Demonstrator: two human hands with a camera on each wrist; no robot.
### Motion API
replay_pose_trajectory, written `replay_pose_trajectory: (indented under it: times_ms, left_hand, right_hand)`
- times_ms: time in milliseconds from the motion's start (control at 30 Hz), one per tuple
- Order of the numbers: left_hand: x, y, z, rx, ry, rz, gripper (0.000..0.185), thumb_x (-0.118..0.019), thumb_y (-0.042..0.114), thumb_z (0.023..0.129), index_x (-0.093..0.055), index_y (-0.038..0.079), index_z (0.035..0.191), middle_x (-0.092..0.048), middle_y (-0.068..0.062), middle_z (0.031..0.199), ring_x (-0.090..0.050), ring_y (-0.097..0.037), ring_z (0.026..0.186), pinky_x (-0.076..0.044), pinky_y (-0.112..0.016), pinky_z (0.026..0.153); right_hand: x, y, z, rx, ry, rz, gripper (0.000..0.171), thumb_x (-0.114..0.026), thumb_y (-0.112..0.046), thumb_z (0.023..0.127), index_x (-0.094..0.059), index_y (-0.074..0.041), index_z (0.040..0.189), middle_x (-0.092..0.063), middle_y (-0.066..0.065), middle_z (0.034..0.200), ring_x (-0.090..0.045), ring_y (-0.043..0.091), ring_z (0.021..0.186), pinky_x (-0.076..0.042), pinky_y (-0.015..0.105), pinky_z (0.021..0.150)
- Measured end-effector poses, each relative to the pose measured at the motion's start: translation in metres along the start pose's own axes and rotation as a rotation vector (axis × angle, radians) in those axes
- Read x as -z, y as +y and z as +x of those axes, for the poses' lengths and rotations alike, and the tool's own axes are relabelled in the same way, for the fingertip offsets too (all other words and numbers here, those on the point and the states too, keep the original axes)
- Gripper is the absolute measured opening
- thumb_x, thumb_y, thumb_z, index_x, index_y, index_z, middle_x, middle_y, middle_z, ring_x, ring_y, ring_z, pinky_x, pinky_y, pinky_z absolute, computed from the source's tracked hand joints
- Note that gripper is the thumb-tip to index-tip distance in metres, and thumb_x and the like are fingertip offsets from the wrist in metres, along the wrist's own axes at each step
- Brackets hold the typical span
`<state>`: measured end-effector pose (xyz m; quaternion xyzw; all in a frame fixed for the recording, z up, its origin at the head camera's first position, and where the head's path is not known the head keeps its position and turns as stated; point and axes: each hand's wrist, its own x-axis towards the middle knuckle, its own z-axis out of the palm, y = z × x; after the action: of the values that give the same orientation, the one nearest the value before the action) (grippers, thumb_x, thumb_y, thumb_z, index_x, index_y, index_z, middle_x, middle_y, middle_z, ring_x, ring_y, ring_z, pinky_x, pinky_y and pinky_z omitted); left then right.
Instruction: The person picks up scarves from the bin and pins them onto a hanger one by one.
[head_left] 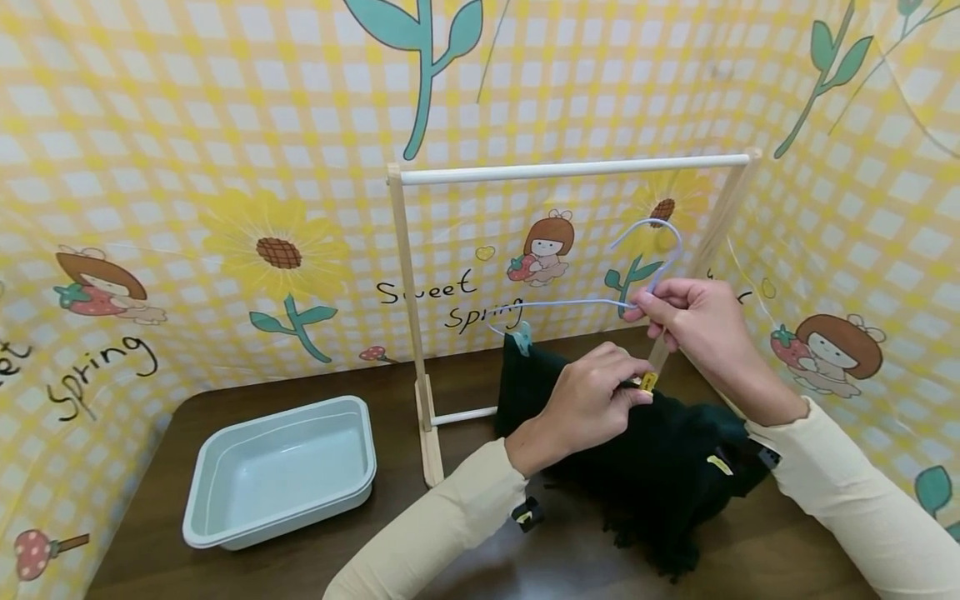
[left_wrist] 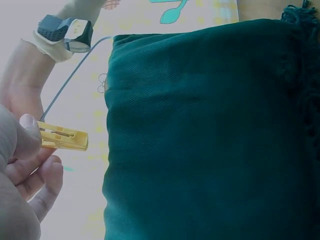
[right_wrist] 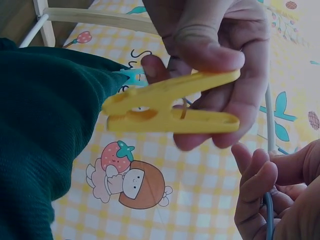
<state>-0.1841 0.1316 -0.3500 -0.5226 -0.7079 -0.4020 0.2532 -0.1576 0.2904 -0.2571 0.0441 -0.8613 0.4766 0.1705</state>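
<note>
My left hand (head_left: 585,404) pinches a yellow clothespin (right_wrist: 175,107) between thumb and fingers, beside the edge of a dark green fringed cloth (head_left: 630,450). In the right wrist view the clothespin's tips point toward the cloth but are apart from it. My right hand (head_left: 701,321) grips a light blue wire hanger (head_left: 678,246) just below its hook. The cloth's far left corner hangs from the hanger, with a teal clothespin (head_left: 522,338) clipped there. Its lower part with the fringe lies on the table. My hands and the cloth hide part of the hanger.
A wooden rack with a white top bar (head_left: 573,170) stands behind the cloth. To the left, a pale blue plastic basin (head_left: 288,467) sits on the brown table (head_left: 150,533). Yellow checked fabric (head_left: 300,108) covers the walls around.
</note>
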Motion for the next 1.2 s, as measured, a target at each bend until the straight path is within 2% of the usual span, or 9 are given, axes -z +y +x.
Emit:
replay_pose_trajectory:
  times_ms: [233,433,567,733,867,1000,1200]
  left_hand:
    - [-0.012,0.003,0.005,0.004,-0.013,-0.026,0.015,-0.079,0.013,0.088,-0.076,0.006,0.101,-0.076,-0.001,0.092,-0.063,-0.013,0.091,-0.049,-0.011,0.082]
    - [-0.020,0.007,0.010,0.000,-0.014,-0.047,0.011,-0.079,0.013,0.088,-0.076,0.007,0.098,-0.076,0.000,0.094,-0.063,-0.013,0.091,-0.048,-0.009,0.078]
    - [-0.023,0.006,0.012,-0.012,0.002,-0.044,0.010,-0.080,0.011,0.087,-0.076,0.008,0.096,-0.075,0.000,0.091,-0.063,-0.012,0.088,-0.048,-0.010,0.075]
    - [-0.024,0.003,0.015,-0.003,0.023,-0.039,0.014,-0.081,0.007,0.084,-0.077,0.006,0.098,-0.075,-0.002,0.092,-0.064,-0.014,0.087,-0.050,-0.012,0.074]
    - [-0.028,0.003,0.016,0.016,0.009,-0.057,0.016,-0.081,0.006,0.084,-0.077,0.005,0.099,-0.076,-0.004,0.097,-0.065,-0.015,0.089,-0.051,-0.013,0.072]
    - [-0.032,0.005,0.016,0.019,-0.009,-0.060,0.015,-0.081,0.007,0.084,-0.078,0.005,0.099,-0.075,-0.004,0.096,-0.064,-0.015,0.088,-0.049,-0.011,0.069]
    - [-0.040,0.011,0.018,0.026,-0.012,-0.078,0.012,-0.080,0.007,0.085,-0.075,0.005,0.096,-0.073,-0.004,0.093,-0.063,-0.015,0.087,-0.049,-0.012,0.071]
  right_hand:
    - [0.003,0.001,-0.002,0.009,0.025,0.014,0.030,-0.068,-0.021,0.098,-0.071,0.008,0.090,-0.075,-0.012,0.072,-0.057,0.010,0.050,-0.045,0.023,0.045]
    - [0.006,0.003,-0.005,-0.004,0.022,0.042,0.030,-0.068,-0.019,0.098,-0.070,0.011,0.092,-0.075,-0.014,0.072,-0.059,0.009,0.054,-0.046,0.022,0.046]
    - [0.004,0.001,-0.003,0.000,0.010,0.050,0.029,-0.068,-0.019,0.099,-0.071,0.010,0.094,-0.074,-0.015,0.072,-0.059,0.009,0.054,-0.048,0.022,0.047]
    - [-0.002,-0.001,0.004,0.023,-0.013,0.079,0.027,-0.067,-0.017,0.099,-0.073,0.009,0.094,-0.075,-0.008,0.074,-0.058,0.012,0.054,-0.048,0.023,0.046]
    - [-0.003,-0.001,0.005,0.026,-0.021,0.087,0.025,-0.067,-0.015,0.099,-0.073,0.009,0.093,-0.075,-0.006,0.074,-0.054,0.014,0.049,-0.046,0.023,0.045]
    - [-0.004,-0.001,0.005,0.025,-0.015,0.059,0.027,-0.067,-0.017,0.099,-0.074,0.007,0.093,-0.074,-0.010,0.072,-0.051,0.014,0.045,-0.046,0.025,0.045]
    - [-0.006,-0.003,0.006,0.033,-0.022,0.089,0.029,-0.066,-0.018,0.100,-0.073,0.010,0.096,-0.074,-0.010,0.070,-0.050,0.014,0.044,-0.042,0.024,0.043]
